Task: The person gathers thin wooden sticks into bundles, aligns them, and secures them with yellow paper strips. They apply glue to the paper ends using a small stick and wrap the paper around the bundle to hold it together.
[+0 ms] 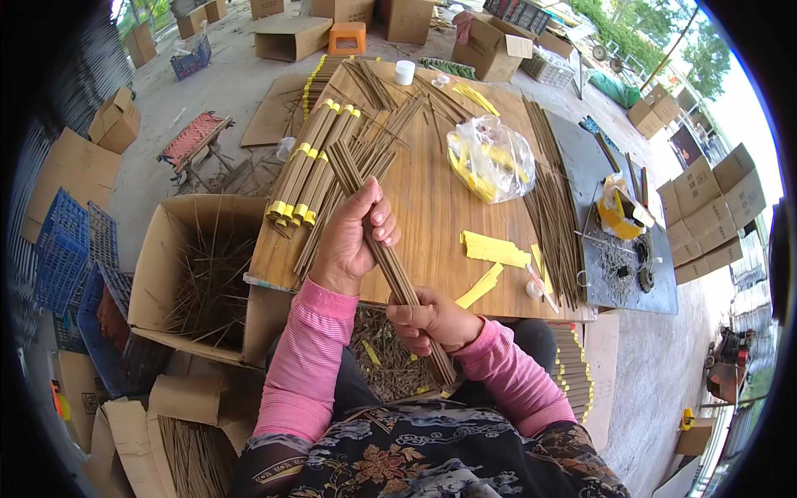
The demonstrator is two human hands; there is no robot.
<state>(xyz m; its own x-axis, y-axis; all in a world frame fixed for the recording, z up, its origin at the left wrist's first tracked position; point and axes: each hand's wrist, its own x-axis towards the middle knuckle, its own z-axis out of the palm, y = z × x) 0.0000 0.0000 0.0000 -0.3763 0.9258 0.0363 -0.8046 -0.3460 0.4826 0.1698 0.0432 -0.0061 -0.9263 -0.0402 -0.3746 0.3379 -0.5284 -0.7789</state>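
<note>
A bundle of thin brown sticks [397,278] slants across the front of the table, held in both hands. My left hand [353,236] wraps round its upper part. Lower down, near my lap, my right hand [436,319] is closed round the same bundle. Left of the bundle's top lie finished-looking bundles with yellow bands [303,170], and loose sticks [383,153] are spread beside them. Yellow paper strips [494,249] lie on the tabletop to the right of my hands, close to a small white jar [533,289].
The wooden table [415,191] carries a clear bag of yellow strips [491,162], a white tub [404,73] and a long row of sticks [548,207]. A dark board [610,224] adjoins it at right. An open carton of sticks [207,274] stands at left.
</note>
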